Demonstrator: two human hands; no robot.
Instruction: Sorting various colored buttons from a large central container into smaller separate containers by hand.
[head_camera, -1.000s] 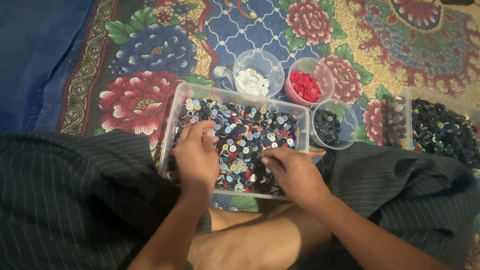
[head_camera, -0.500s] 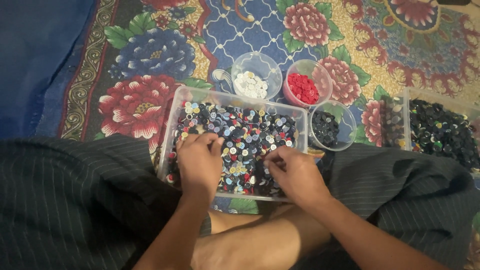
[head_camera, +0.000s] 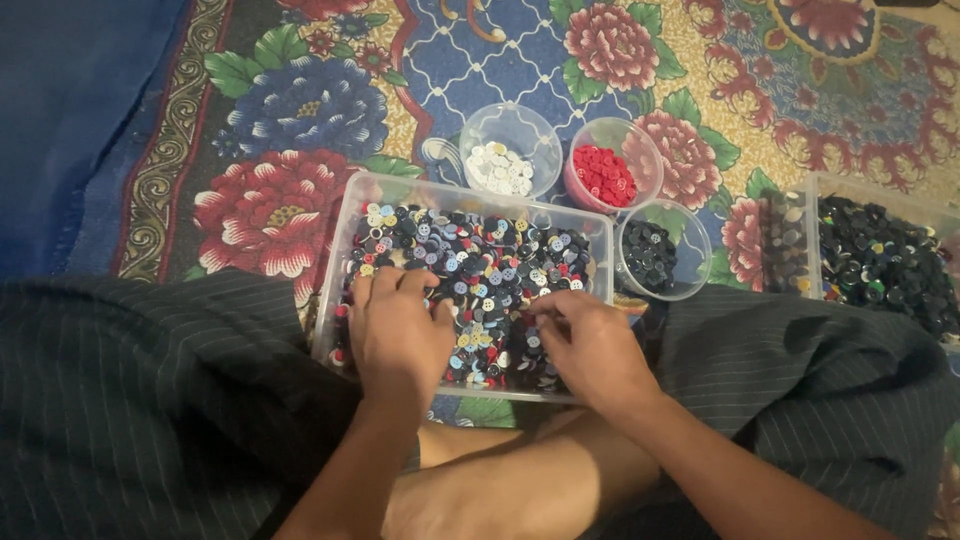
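left hand flat, fingers spread on mixed buttons; right hand fingers curled, pinch unclear. risk: buttons flicked over tray rim, lost on patterned carpet.

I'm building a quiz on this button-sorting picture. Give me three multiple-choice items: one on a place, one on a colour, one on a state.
1. Where do both hands rest? A in the clear rectangular tray of mixed buttons; B on the carpet; C in a round cup.
2. What colour are the buttons in the pink cup? A white; B red; C green.
3. The left hand is: A lifted clear; B a fist; C lying flat on the buttons.

Answers: A, the left hand and the right hand lie within its walls; B, a red heap fills it; C, its fingers spread over the buttons.
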